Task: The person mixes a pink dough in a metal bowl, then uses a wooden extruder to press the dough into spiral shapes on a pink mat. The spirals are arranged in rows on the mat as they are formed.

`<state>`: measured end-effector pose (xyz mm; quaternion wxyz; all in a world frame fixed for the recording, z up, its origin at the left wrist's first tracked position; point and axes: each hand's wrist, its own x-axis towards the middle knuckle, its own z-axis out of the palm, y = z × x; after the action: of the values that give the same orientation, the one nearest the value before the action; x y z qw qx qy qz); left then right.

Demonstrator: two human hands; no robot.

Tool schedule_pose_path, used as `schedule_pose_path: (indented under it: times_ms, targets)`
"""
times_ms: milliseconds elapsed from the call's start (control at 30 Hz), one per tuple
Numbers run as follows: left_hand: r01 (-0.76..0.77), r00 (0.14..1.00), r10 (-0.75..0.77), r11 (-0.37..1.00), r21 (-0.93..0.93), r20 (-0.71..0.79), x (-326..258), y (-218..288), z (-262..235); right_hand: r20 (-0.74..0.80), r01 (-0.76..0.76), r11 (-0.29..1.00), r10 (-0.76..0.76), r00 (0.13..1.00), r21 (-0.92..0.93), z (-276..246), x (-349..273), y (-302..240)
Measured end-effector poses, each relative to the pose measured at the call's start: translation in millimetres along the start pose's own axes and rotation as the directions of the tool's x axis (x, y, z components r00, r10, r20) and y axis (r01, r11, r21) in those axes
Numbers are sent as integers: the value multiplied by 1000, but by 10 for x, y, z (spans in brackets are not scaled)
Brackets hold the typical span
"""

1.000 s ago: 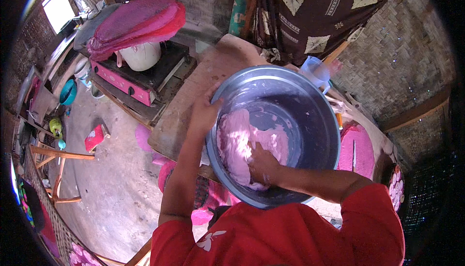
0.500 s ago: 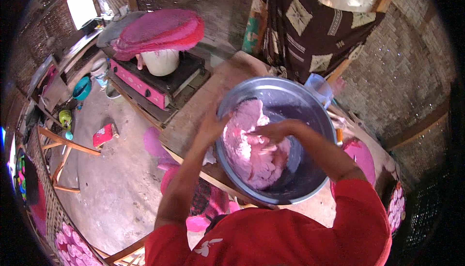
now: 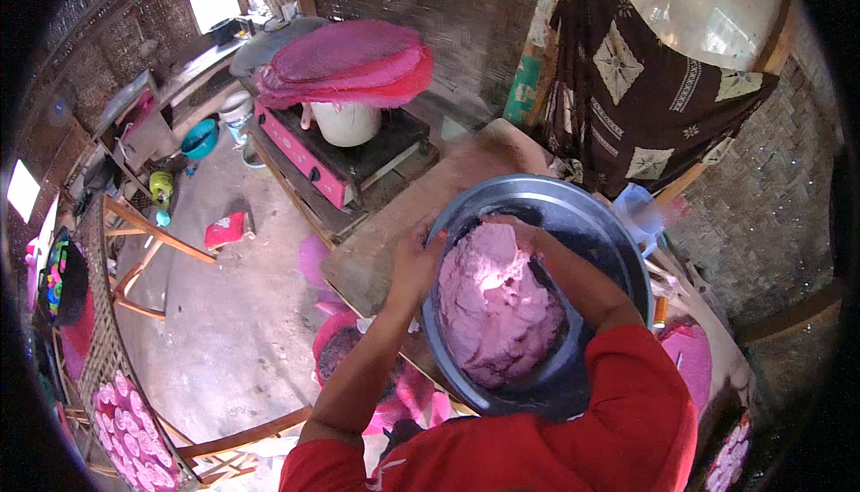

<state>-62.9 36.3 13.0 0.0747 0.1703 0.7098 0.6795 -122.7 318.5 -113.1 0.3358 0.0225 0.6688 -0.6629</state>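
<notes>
A wide grey basin (image 3: 618,366) stands on the wooden table in front of me. Inside it lies a large lump of pink dough (image 3: 493,322), uneven on top and heaped toward the basin's left side. My left hand (image 3: 419,263) grips the basin's left rim, its thumb over the edge. At the far edge of the dough, my right hand (image 3: 520,234) presses in with its fingers curled around the lump; the fingertips are partly hidden.
A pink-fronted stove (image 3: 300,156) bears a whitish pot (image 3: 348,125) under a stack of pink round mats (image 3: 345,62). A clear plastic jug (image 3: 638,214) stands beyond the basin's right rim. Wooden table (image 3: 372,263) shows left of the basin; a brown patterned cloth (image 3: 609,89) hangs behind.
My right hand has moved from the middle of the dough to its far edge. The dough looks more gathered into one lump. My left hand stays at the rim; the view has shifted.
</notes>
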Motion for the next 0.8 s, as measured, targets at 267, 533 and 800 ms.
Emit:
schedule_pose_path:
  times_ms: [267, 533, 800]
  targets:
    - [59, 998, -59, 998, 23, -12, 173, -207, -77, 166, -3, 672, 187, 968, -741, 935, -109, -589]
    - [53, 993, -43, 995, -84, 110, 84, -162, -107, 252, 252, 3, -23, 968, -968, 2088, -2086, -665]
    - [66, 989, -11, 924, -376, 146, 142, -356, -9, -402, 129, 991, -136, 905, -44, 2194, -2051, 150]
